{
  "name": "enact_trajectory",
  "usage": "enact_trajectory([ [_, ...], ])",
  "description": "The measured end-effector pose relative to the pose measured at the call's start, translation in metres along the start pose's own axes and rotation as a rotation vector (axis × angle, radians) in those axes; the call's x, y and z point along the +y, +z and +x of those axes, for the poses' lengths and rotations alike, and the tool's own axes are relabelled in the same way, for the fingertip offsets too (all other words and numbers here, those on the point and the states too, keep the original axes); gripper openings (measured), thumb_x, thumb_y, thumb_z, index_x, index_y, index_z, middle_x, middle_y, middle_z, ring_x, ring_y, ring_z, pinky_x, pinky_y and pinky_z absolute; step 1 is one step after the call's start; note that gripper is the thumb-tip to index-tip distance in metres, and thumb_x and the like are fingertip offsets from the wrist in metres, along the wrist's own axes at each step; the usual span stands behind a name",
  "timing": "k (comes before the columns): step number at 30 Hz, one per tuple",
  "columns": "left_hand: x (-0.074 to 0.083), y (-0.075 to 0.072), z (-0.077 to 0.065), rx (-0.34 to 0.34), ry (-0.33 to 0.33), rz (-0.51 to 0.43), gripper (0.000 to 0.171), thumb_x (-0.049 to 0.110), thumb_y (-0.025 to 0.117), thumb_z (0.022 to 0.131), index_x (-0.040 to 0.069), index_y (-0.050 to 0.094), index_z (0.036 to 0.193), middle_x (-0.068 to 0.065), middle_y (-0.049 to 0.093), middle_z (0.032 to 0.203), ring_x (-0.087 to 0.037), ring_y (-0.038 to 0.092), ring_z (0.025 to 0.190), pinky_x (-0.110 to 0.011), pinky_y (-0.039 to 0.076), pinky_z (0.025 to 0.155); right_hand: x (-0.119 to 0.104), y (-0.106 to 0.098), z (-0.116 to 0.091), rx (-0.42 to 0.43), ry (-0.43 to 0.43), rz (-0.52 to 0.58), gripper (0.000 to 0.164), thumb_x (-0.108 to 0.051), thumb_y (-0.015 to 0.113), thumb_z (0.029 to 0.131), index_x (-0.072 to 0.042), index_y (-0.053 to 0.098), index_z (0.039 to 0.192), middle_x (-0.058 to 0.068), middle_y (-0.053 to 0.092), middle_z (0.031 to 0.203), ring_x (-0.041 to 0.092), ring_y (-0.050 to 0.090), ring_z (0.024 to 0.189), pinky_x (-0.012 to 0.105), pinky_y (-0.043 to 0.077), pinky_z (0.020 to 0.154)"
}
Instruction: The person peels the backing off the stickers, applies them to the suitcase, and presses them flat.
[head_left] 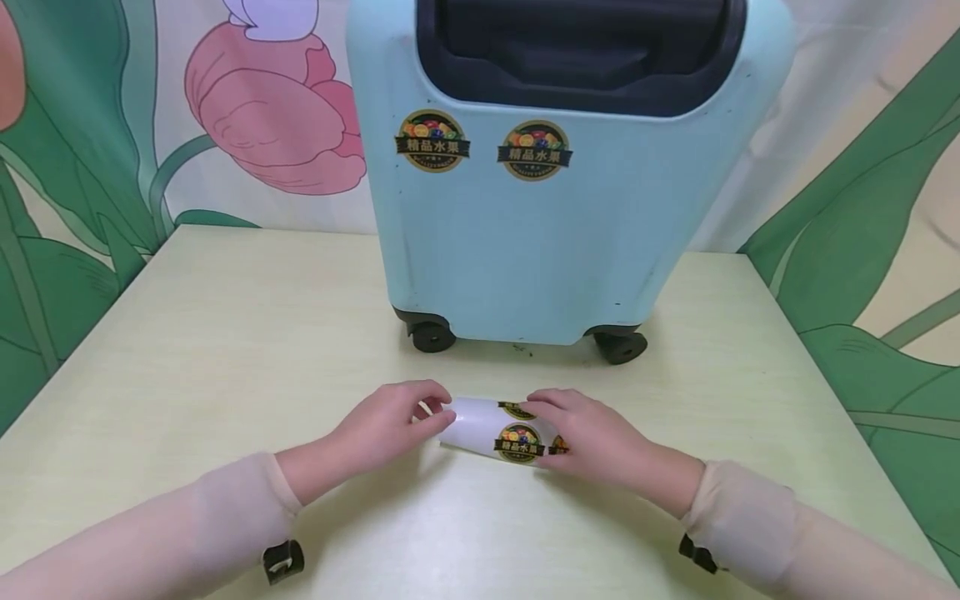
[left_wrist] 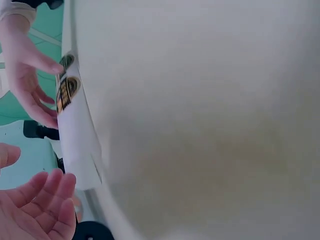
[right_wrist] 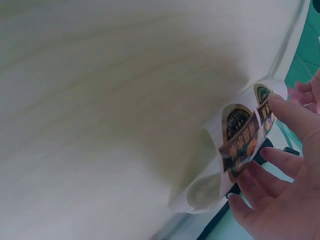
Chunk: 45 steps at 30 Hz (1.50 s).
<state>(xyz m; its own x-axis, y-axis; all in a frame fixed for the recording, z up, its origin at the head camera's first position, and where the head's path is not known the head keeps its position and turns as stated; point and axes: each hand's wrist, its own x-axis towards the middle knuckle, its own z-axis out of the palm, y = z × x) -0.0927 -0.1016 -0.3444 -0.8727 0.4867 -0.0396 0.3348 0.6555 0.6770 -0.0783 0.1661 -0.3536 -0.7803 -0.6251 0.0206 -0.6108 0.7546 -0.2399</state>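
A curled white sticker sheet (head_left: 468, 423) with round black-and-gold fruit labels lies on the table in front of the suitcase. My right hand (head_left: 603, 437) grips its right end, thumb on the near side over the labels and fingers at the far side, as the right wrist view shows. At the sheet's blank left end is my left hand (head_left: 378, 429), its fingers loosely bent. In the left wrist view the left hand (left_wrist: 42, 207) has nothing between thumb and fingers. Two matching fruit stickers (head_left: 432, 142) are on the suitcase front, side by side.
The light-blue suitcase (head_left: 517, 258) stands on the pale table (head_left: 247, 333) just behind the sheet, with black wheels (head_left: 432, 337) at its base and a black recessed panel (head_left: 585, 50) above. A cloth with printed leaves and flowers (head_left: 277, 117) hangs behind.
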Motion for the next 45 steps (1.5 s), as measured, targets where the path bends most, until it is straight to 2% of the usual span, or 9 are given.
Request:
enact_trajectory([
  [6, -0.001, 0.009, -0.006, -0.107, -0.058, -0.297, 0.017, 0.02, 0.057, 0.091, 0.005, 0.064, 0.094, -0.003, 0.064, 0.084, -0.016, 0.06, 0.069, -0.029, 0.043, 0.064, -0.001, 0.004, 0.002, -0.027, 0.022, -0.026, 0.068, -0.029, 0.081, 0.072, -0.006, 0.053, 0.13, 0.011, 0.053, 0.128, 0.029, 0.051, 0.114, 0.044, 0.042, 0.094],
  [10, -0.001, 0.019, -0.009, -0.206, -0.176, -0.523, 0.024, 0.021, 0.055, 0.093, -0.002, 0.063, 0.098, -0.008, 0.066, 0.087, -0.019, 0.064, 0.076, -0.03, 0.046, 0.064, 0.0, 0.005, 0.003, -0.01, 0.02, -0.02, 0.065, -0.025, 0.08, 0.073, -0.005, 0.053, 0.129, 0.011, 0.054, 0.126, 0.029, 0.053, 0.113, 0.044, 0.043, 0.093],
  [13, 0.001, 0.028, -0.01, -0.257, -0.26, -0.669, 0.03, 0.022, 0.053, 0.093, -0.003, 0.061, 0.106, -0.01, 0.067, 0.095, -0.021, 0.066, 0.082, -0.03, 0.049, 0.064, 0.003, 0.003, 0.004, 0.003, 0.042, 0.014, 0.061, -0.024, 0.077, 0.076, -0.004, 0.053, 0.129, 0.012, 0.055, 0.126, 0.029, 0.053, 0.113, 0.044, 0.043, 0.093],
  [18, 0.006, 0.041, -0.006, -0.287, -0.304, -0.852, 0.044, 0.026, 0.05, 0.095, -0.005, 0.052, 0.126, -0.013, 0.064, 0.113, -0.023, 0.066, 0.095, -0.032, 0.053, 0.074, 0.008, -0.004, 0.007, 0.031, 0.102, 0.148, 0.055, -0.021, 0.072, 0.082, -0.005, 0.052, 0.13, 0.011, 0.057, 0.123, 0.027, 0.054, 0.111, 0.043, 0.044, 0.091],
  [25, 0.018, 0.051, 0.006, -0.122, -0.311, -1.047, 0.047, 0.023, 0.053, 0.095, -0.003, 0.044, 0.133, -0.016, 0.057, 0.125, -0.021, 0.062, 0.103, -0.025, 0.052, 0.075, 0.011, -0.019, 0.008, 0.055, 0.134, 0.433, 0.055, -0.018, 0.069, 0.085, -0.009, 0.048, 0.135, 0.006, 0.06, 0.111, 0.016, 0.055, 0.085, 0.03, 0.048, 0.069],
  [32, 0.026, 0.056, 0.016, 0.05, -0.303, -1.103, 0.024, 0.015, 0.057, 0.093, -0.002, 0.061, 0.108, -0.013, 0.067, 0.105, -0.016, 0.066, 0.088, -0.027, 0.051, 0.071, 0.009, -0.023, 0.007, 0.057, 0.112, 0.558, 0.051, -0.02, 0.067, 0.087, -0.013, 0.046, 0.133, 0.006, 0.061, 0.11, 0.014, 0.057, 0.08, 0.029, 0.05, 0.066],
  [35, 0.029, 0.055, 0.019, 0.112, -0.298, -1.108, 0.02, 0.014, 0.058, 0.092, -0.002, 0.063, 0.102, -0.008, 0.069, 0.096, -0.012, 0.066, 0.08, -0.026, 0.05, 0.067, 0.004, -0.022, 0.007, 0.151, 0.103, 0.544, 0.048, -0.019, 0.069, 0.085, -0.014, 0.05, 0.129, 0.006, 0.058, 0.121, 0.018, 0.058, 0.094, 0.033, 0.05, 0.074],
  [39, 0.033, 0.055, 0.021, 0.158, -0.283, -1.096, 0.019, 0.014, 0.06, 0.091, -0.001, 0.066, 0.101, -0.006, 0.07, 0.093, -0.009, 0.066, 0.077, -0.024, 0.049, 0.063, -0.005, -0.016, 0.008, 0.358, 0.028, 0.471, 0.037, -0.014, 0.074, 0.08, -0.01, 0.061, 0.115, 0.004, 0.055, 0.123, 0.02, 0.053, 0.111, 0.038, 0.047, 0.087],
  [45, 0.042, 0.058, 0.022, 0.192, -0.283, -1.129, 0.018, 0.011, 0.06, 0.09, -0.002, 0.067, 0.1, -0.004, 0.071, 0.088, -0.008, 0.065, 0.073, -0.022, 0.048, 0.06, -0.017, -0.009, 0.011, 0.518, -0.028, 0.423, 0.019, -0.012, 0.077, 0.076, -0.01, 0.07, 0.093, -0.003, 0.06, 0.096, 0.013, 0.058, 0.091, 0.029, 0.048, 0.072],
])
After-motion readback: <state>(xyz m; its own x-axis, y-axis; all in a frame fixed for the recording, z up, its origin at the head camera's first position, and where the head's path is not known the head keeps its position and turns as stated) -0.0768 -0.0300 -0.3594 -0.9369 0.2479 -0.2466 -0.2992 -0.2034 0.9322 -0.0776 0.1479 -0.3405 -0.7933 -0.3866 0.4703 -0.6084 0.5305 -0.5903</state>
